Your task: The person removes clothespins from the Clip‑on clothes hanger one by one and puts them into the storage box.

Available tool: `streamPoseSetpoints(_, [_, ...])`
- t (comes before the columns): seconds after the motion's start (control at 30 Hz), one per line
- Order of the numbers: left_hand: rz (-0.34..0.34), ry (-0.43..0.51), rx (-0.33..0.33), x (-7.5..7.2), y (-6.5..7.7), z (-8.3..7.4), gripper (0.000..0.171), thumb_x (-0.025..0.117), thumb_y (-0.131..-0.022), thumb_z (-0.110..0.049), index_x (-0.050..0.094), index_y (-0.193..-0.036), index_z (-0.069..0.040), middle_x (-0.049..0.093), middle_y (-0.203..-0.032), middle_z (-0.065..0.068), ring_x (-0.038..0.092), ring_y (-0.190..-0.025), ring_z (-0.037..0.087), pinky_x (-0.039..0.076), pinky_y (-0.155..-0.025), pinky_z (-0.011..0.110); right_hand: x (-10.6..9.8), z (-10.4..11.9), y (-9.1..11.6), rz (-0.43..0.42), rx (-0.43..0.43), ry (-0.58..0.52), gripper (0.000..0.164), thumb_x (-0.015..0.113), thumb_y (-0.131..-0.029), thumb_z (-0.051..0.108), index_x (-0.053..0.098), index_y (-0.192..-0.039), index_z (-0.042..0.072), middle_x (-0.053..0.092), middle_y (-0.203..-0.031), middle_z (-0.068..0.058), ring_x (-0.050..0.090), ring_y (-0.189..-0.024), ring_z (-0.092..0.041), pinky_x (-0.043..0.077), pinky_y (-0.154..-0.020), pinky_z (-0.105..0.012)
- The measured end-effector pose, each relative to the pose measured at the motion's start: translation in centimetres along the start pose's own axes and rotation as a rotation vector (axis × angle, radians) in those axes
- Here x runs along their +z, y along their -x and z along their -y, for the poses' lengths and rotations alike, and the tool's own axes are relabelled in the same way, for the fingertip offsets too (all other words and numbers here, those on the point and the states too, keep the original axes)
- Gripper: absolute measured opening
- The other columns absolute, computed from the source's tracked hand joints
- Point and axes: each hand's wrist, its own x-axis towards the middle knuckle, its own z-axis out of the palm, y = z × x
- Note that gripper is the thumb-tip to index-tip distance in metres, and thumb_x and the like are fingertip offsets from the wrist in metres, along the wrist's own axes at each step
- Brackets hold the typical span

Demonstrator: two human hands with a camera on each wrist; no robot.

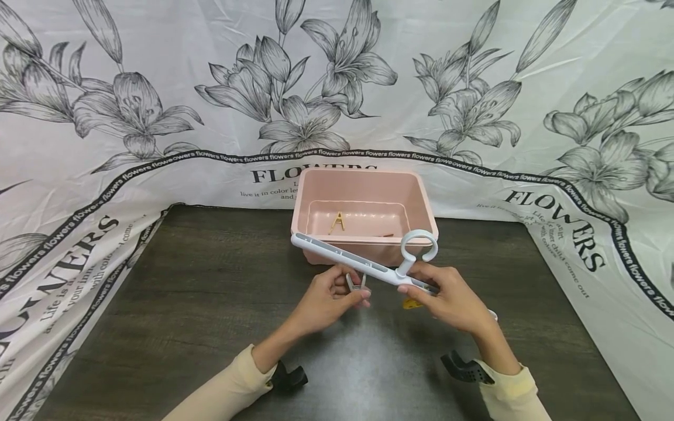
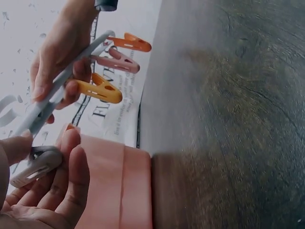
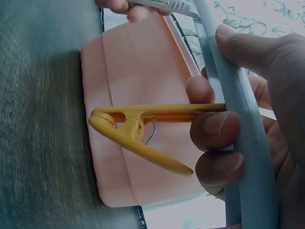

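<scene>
My right hand (image 1: pixel 450 298) grips a pale blue-grey clip hanger (image 1: pixel 347 257) by its bar, with the open hook ring on top. From the bar hang a yellow clothespin (image 3: pixel 128 136), a pink clothespin (image 2: pixel 116 63) and an orange clothespin (image 2: pixel 136 44). The yellow one comes out between my right fingers. My left hand (image 1: pixel 326 298) pinches a grey clothespin (image 2: pixel 40 167) just under the hanger's left half. In the right wrist view its end reaches the bar; whether it is attached I cannot tell.
Behind the hands stands a pink plastic bin (image 1: pixel 363 175). Inside lie a yellow clothespin (image 1: pixel 339 221) and a small reddish piece (image 1: pixel 388 235), partly hidden by the rim. All is on a dark wood-look table (image 1: pixel 210 292), with a flower-printed cloth (image 1: pixel 210 181) behind.
</scene>
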Motion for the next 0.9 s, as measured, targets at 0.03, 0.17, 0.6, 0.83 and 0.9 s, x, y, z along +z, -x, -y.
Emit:
streamPoseSetpoints(0.03, [-0.009,0.005,0.001,0.05,0.01,0.03,0.025,0.074,-0.095,-0.011,0.057,-0.109,0.002,0.073,-0.099,0.028,0.076,-0.085,0.041,0.062,-0.075,0.046,0.02,-0.02,-0.02,-0.003,-0.006,0.009,0.020,0.078,-0.092,0.018,0.070,-0.111,0.017,0.074,-0.091,0.002,0.066,-0.071,-0.006,0.055,-0.065,-0.026])
streamPoseSetpoints(0.17, [-0.036,0.001,0.022,-0.01,0.08,0.05,0.026,0.073,-0.095,-0.008,0.060,-0.115,0.002,0.073,-0.096,0.027,0.075,-0.075,0.025,0.061,-0.073,0.052,0.00,-0.09,-0.08,-0.014,-0.020,0.050,0.020,0.079,-0.091,0.019,0.071,-0.109,0.018,0.074,-0.090,0.006,0.068,-0.075,-0.003,0.057,-0.070,-0.026])
streamPoseSetpoints(0.6, [-0.069,-0.164,0.052,-0.65,0.41,-0.13,0.017,0.072,-0.098,-0.018,0.072,-0.111,-0.007,0.067,-0.077,0.015,0.065,-0.060,0.016,0.053,-0.055,0.025,0.09,0.00,-0.21,-0.010,-0.056,0.092,0.022,0.079,-0.092,0.021,0.071,-0.112,0.022,0.073,-0.094,0.012,0.068,-0.080,-0.005,0.060,-0.080,-0.028])
streamPoseSetpoints(0.83, [-0.067,-0.203,0.155,-0.75,0.43,0.25,0.014,0.066,-0.101,-0.016,0.071,-0.100,-0.002,0.072,-0.073,0.012,0.061,-0.052,0.015,0.047,-0.047,0.024,0.32,0.04,-0.17,-0.005,-0.087,0.071,0.019,0.079,-0.091,0.017,0.070,-0.106,0.024,0.071,-0.085,0.011,0.065,-0.073,-0.001,0.058,-0.075,-0.027])
streamPoseSetpoints(0.9, [-0.076,-0.195,0.185,-0.67,0.45,0.38,0.013,0.066,-0.101,-0.013,0.070,-0.098,0.000,0.072,-0.073,0.013,0.063,-0.052,0.017,0.051,-0.047,0.029,0.40,0.04,-0.16,-0.006,-0.098,0.048,0.019,0.079,-0.091,0.015,0.069,-0.103,0.025,0.071,-0.081,0.009,0.064,-0.069,-0.002,0.056,-0.071,-0.026])
